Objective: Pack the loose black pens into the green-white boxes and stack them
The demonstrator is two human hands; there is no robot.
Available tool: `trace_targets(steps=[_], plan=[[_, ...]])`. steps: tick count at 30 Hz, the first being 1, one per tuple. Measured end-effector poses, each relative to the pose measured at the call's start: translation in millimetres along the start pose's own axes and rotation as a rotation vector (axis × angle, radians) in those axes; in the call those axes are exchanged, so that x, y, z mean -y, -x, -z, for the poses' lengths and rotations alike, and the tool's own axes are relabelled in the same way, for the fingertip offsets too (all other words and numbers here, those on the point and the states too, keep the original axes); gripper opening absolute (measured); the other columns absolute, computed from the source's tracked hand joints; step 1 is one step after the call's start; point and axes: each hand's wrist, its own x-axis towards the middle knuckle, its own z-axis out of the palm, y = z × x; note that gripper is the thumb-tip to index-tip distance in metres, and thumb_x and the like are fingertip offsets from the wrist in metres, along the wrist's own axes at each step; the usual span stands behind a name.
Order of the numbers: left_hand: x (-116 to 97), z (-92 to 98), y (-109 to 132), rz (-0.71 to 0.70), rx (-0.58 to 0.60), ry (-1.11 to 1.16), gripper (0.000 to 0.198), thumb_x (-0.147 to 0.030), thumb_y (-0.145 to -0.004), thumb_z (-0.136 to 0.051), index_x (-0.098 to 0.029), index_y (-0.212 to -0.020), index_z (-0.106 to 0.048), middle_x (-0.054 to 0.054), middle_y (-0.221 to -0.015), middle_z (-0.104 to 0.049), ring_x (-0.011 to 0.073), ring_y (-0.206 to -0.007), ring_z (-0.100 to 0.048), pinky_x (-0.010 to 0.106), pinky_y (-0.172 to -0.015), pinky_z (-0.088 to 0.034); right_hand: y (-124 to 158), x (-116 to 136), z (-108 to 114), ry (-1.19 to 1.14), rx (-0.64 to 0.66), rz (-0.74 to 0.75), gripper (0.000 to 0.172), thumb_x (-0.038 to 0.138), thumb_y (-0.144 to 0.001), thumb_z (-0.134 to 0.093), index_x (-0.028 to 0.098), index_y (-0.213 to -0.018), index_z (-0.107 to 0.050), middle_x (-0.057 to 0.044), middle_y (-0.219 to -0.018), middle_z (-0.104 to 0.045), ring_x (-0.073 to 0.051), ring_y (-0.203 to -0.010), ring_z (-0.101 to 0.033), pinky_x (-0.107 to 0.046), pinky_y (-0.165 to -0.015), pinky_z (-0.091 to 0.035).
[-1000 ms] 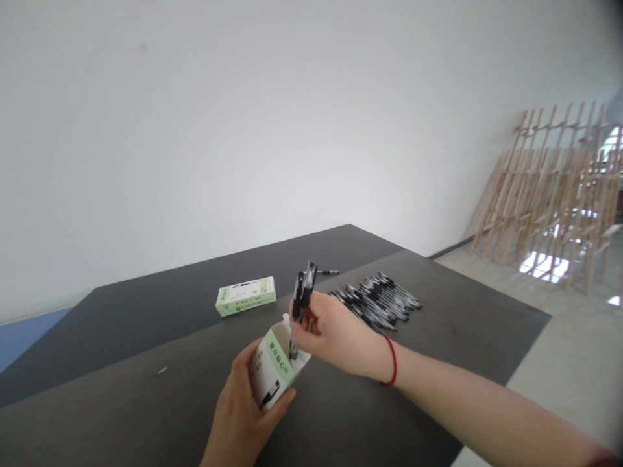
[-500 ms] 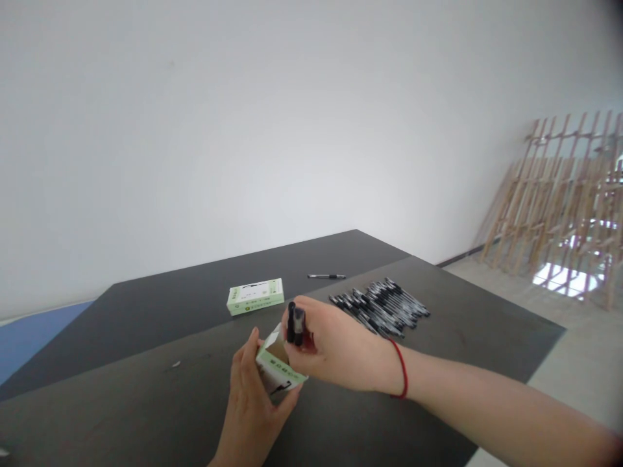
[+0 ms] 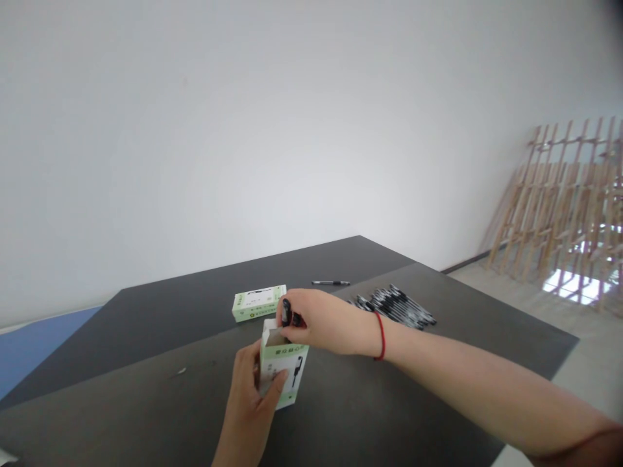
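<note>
A: Finger state?

B: Right hand (image 3: 324,321): fingers pinching held pens (image 3: 285,312), two dark ends visible, at the mouth of the open carton (image 3: 288,362); lower ends hidden. Left hand (image 3: 250,389): fingers and thumb clasped around the carton's side, thumb across the printed face.

A: Technique?

B: Judgement: steady the carton without squeezing; bowed walls would narrow the mouth. Line the pens up with its long axis, clear of the raised flap (image 3: 269,325), and release only with the tips well inside.

A: Surroundings?

B: Second carton (image 3: 256,303) just beyond, lying on the tabletop (image 3: 146,402). Lone pen (image 3: 331,283) farther off. Pen pile (image 3: 402,306) to the right, partly behind the wrist.
</note>
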Motion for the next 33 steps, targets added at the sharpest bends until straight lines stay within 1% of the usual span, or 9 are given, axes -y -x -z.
trace_targets(steps=[3, 7, 9, 13, 17, 22, 25, 28, 33], plan=[[0, 0.0, 2, 0.056, 0.017, 0.027, 0.03, -0.042, -0.086, -0.058, -0.021, -0.107, -0.053, 0.003, -0.093, -0.067, 0.0241, -0.084, -0.069, 0.04, -0.076, -0.058, -3, -2, 8, 0.055, 0.048, 0.023, 0.009, 0.012, -0.079, -0.062, 0.015, -0.087, -0.064, -0.003, -0.083, -0.063, -0.013, -0.07, -0.053, -0.022, -0.062, -0.036], [1, -5.5, 8, 0.106, -0.018, 0.028, 0.032, -0.045, -0.086, -0.057, -0.022, -0.107, -0.053, 0.004, -0.094, -0.07, 0.0254, -0.086, -0.069, 0.039, -0.077, -0.056, 1, -1, 16, 0.098, 0.084, -0.019, 0.012, 0.008, -0.076, -0.063, 0.015, -0.085, -0.065, -0.002, -0.085, -0.063, -0.013, -0.073, -0.054, -0.021, -0.063, -0.036], [1, -8.4, 11, 0.121, -0.024, 0.035, 0.033, -0.046, -0.086, -0.057, -0.022, -0.108, -0.052, 0.004, -0.095, -0.07, 0.0253, -0.086, -0.069, 0.038, -0.078, -0.055, 4, 0, 16, 0.097, 0.091, -0.007, 0.01, 0.014, -0.077, -0.068, 0.015, -0.087, -0.065, -0.002, -0.085, -0.06, -0.012, -0.07, -0.052, -0.021, -0.062, -0.036], [4, -11.2, 12, 0.152, -0.026, 0.07, 0.037, -0.049, -0.085, -0.058, -0.021, -0.109, -0.051, 0.004, -0.092, -0.069, 0.0243, -0.079, -0.069, 0.036, -0.072, -0.056, 8, 0, 11, 0.047, -0.005, 0.039, 0.025, 0.034, -0.083, -0.069, 0.016, -0.097, -0.061, -0.001, -0.089, -0.056, -0.011, -0.068, -0.05, -0.022, -0.063, -0.038], [5, -11.1, 12, 0.169, -0.047, 0.097, 0.04, -0.051, -0.081, -0.06, -0.021, -0.108, -0.053, 0.004, -0.092, -0.07, 0.0254, -0.081, -0.069, 0.037, -0.074, -0.056, 13, 0, 4, 0.045, -0.119, -0.006, 0.027, 0.025, -0.084, -0.063, 0.017, -0.11, -0.058, -0.003, -0.099, -0.057, -0.011, -0.067, -0.051, -0.024, -0.068, -0.041], [1, -12.6, 13, 0.205, -0.079, 0.126, 0.038, -0.05, -0.08, -0.062, -0.022, -0.105, -0.054, 0.004, -0.092, -0.071, 0.026, -0.083, -0.07, 0.037, -0.074, -0.055, 25, -6, -11, 0.077, -0.116, -0.083, 0.04, 0.02, -0.081, -0.059, 0.018, -0.121, -0.056, -0.007, -0.114, -0.056, -0.015, -0.08, -0.057, -0.028, -0.075, -0.045], [-5, -15.1, 15, 0.216, -0.097, 0.147, 0.037, -0.05, -0.08, -0.062, -0.023, -0.104, -0.054, 0.003, -0.091, -0.072, 0.0257, -0.081, -0.07, 0.036, -0.073, -0.055, 28, -11, -21, 0.038, -0.099, -0.105, 0.036, 0.017, -0.081, -0.055, 0.017, -0.118, -0.058, -0.006, -0.106, -0.06, -0.016, -0.084, -0.058, -0.028, -0.078, -0.045], [-9, -16.0, 15, 0.211, -0.104, 0.161, 0.036, -0.049, -0.08, -0.061, -0.022, -0.104, -0.053, 0.003, -0.089, -0.071, 0.0256, -0.08, -0.069, 0.037, -0.074, -0.054, 27, -14, -27, -0.041, -0.108, -0.143, 0.029, 0.014, -0.083, -0.051, 0.017, -0.11, -0.061, -0.005, -0.098, -0.063, -0.015, -0.079, -0.058, -0.026, -0.074, -0.045], [-11, -11.8, 14, 0.197, -0.108, 0.145, 0.035, -0.046, -0.08, -0.062, -0.022, -0.103, -0.055, 0.004, -0.091, -0.07, 0.0261, -0.085, -0.067, 0.037, -0.076, -0.053, 21, -15, -29, -0.084, -0.169, -0.174, 0.031, 0.013, -0.086, -0.05, 0.015, -0.115, -0.06, -0.006, -0.099, -0.066, -0.015, -0.077, -0.058, -0.026, -0.074, -0.044]])
